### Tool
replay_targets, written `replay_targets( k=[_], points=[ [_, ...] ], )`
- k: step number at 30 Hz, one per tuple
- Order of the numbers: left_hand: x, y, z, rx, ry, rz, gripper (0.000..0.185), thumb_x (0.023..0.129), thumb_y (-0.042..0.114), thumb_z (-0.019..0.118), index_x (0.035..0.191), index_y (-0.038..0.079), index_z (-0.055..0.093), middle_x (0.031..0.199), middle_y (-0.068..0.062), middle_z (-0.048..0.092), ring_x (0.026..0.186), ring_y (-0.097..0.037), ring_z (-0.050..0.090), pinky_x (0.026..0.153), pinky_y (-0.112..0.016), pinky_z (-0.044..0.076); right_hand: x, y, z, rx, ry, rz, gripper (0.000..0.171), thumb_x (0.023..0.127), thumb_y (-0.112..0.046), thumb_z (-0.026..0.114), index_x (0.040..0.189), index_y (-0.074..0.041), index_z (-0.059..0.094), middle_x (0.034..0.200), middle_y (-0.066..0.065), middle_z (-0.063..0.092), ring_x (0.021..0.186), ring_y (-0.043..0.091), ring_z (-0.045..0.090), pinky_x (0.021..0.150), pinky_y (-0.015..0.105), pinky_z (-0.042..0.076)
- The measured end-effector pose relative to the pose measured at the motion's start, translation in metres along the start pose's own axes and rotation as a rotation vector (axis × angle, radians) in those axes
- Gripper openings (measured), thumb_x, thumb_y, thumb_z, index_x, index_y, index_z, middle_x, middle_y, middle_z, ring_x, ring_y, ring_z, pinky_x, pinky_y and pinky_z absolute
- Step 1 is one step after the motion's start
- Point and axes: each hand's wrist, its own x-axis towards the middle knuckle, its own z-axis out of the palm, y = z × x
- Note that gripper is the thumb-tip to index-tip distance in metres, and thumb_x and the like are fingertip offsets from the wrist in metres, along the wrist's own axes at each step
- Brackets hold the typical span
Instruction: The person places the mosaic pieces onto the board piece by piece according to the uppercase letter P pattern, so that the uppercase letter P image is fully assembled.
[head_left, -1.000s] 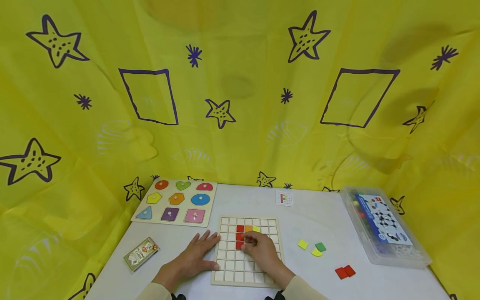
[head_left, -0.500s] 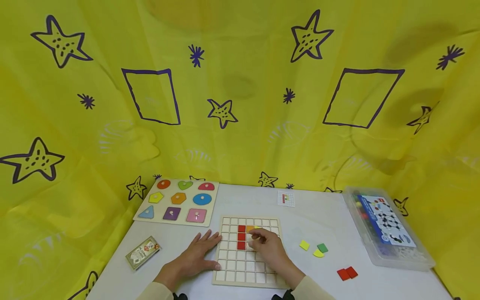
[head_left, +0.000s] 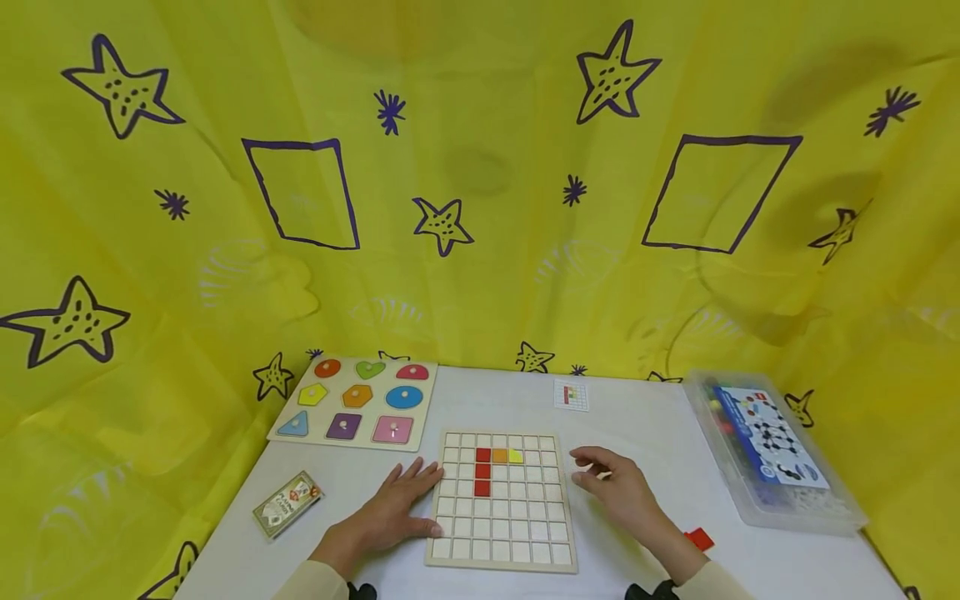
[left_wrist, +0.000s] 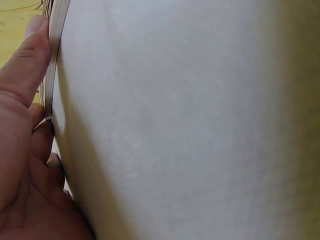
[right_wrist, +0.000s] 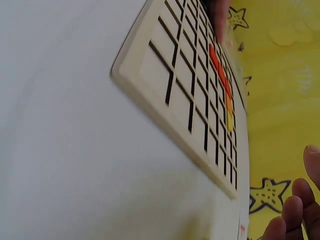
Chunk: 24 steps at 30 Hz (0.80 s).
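My left hand (head_left: 386, 508) rests with straight, spread fingers at the left edge of a wooden grid board (head_left: 501, 569), its thumb at the frame. In the left wrist view the thumb (left_wrist: 30, 65) lies along the board's edge. On the board, three red square tiles (head_left: 483, 472) form a column, with an orange tile (head_left: 499, 456) and a yellow tile (head_left: 516, 457) in the top tile's row. My right hand (head_left: 622, 496) hovers right of the board, thumb and index finger apart, nothing between them. It covers the spot of the loose yellow and green tiles.
A red tile (head_left: 701, 539) shows beside my right forearm. A small printed pattern card (head_left: 572, 396) lies behind the board. A shape puzzle (head_left: 352, 408) is at back left, a playing-card box (head_left: 288, 504) at left, a clear plastic case (head_left: 776, 454) at right.
My right hand has left the board's middle and moved right, over the loose tiles. The yellow tile in the row is now uncovered. My left hand stays put.
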Motion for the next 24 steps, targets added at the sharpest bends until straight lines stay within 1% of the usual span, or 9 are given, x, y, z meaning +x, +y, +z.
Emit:
replay_targets(
  k=[4,6,8,10,14,17,18,21,24],
  points=[
    [0.0,0.0,0.0,-0.002,0.0,-0.008,0.093,0.085,0.048,0.084,0.161,0.012,0.044,0.171,-0.009,0.038,0.163,-0.041,0.017,0.131,-0.065,0.005,-0.011,0.016,-0.031,-0.033,0.009,-0.002,0.03,0.091,-0.003,0.08,0.121,-0.002,0.076,0.111,0.016,0.076,0.086,0.003,0.06,0.074,0.022,0.054],
    [0.0,0.0,0.0,-0.01,0.001,-0.013,0.092,0.085,0.047,0.084,0.161,0.013,0.045,0.171,-0.008,0.037,0.163,-0.041,0.017,0.131,-0.066,0.006,-0.016,0.025,-0.045,-0.06,0.001,0.012,0.032,0.093,-0.006,0.079,0.124,-0.002,0.075,0.113,0.015,0.076,0.086,0.002,0.06,0.075,0.023,0.054],
    [0.001,0.0,0.0,-0.015,0.002,-0.021,0.092,0.085,0.047,0.084,0.161,0.015,0.045,0.171,-0.007,0.037,0.163,-0.042,0.016,0.13,-0.068,0.006,-0.02,0.035,-0.059,-0.081,-0.008,0.049,0.033,0.093,-0.009,0.079,0.126,-0.003,0.074,0.116,0.015,0.075,0.087,0.002,0.06,0.075,0.023,0.054],
    [0.001,0.0,0.0,-0.018,0.003,-0.023,0.092,0.085,0.048,0.084,0.162,0.015,0.045,0.171,-0.007,0.037,0.163,-0.042,0.016,0.13,-0.068,0.006,-0.025,0.044,-0.074,-0.109,-0.037,0.092,0.036,0.095,-0.012,0.078,0.129,-0.003,0.072,0.119,0.015,0.075,0.089,0.002,0.059,0.076,0.023,0.054],
    [0.002,0.0,0.001,-0.019,0.006,-0.018,0.092,0.085,0.046,0.085,0.161,0.014,0.045,0.171,-0.008,0.038,0.163,-0.042,0.017,0.13,-0.069,0.006,-0.033,0.062,-0.1,-0.147,-0.088,0.2,0.041,0.097,-0.015,0.077,0.134,-0.002,0.069,0.124,0.015,0.072,0.092,0.007,0.06,0.072,0.024,0.056],
    [0.002,0.001,0.001,-0.02,0.006,-0.016,0.092,0.085,0.045,0.085,0.161,0.013,0.044,0.171,-0.009,0.038,0.163,-0.042,0.017,0.13,-0.068,0.006,-0.04,0.074,-0.114,-0.176,-0.13,0.264,0.044,0.096,-0.017,0.077,0.136,0.0,0.067,0.123,0.014,0.072,0.094,0.014,0.06,0.069,0.024,0.057],
    [0.001,0.001,0.001,-0.019,0.006,-0.016,0.092,0.085,0.045,0.085,0.161,0.012,0.045,0.17,-0.009,0.038,0.163,-0.042,0.017,0.13,-0.068,0.006,-0.043,0.078,-0.118,-0.188,-0.142,0.282,0.045,0.095,-0.017,0.078,0.136,-0.001,0.067,0.124,0.013,0.072,0.096,0.015,0.06,0.07,0.024,0.057],
    [0.0,0.003,0.0,-0.018,0.007,-0.018,0.091,0.086,0.044,0.085,0.161,0.012,0.044,0.17,-0.01,0.038,0.162,-0.043,0.017,0.13,-0.068,0.006,-0.05,0.088,-0.127,-0.232,-0.189,0.309,0.048,0.093,-0.016,0.079,0.137,-0.003,0.067,0.129,0.012,0.072,0.104,0.019,0.06,0.075,0.022,0.055],
    [-0.001,0.004,-0.001,-0.021,0.011,-0.02,0.091,0.086,0.044,0.085,0.161,0.012,0.044,0.17,-0.01,0.038,0.162,-0.044,0.017,0.129,-0.07,0.007,-0.054,0.096,-0.134,-0.265,-0.217,0.311,0.051,0.091,-0.012,0.08,0.139,-0.005,0.066,0.135,0.013,0.07,0.109,0.021,0.059,0.079,0.023,0.053]
  ],
)
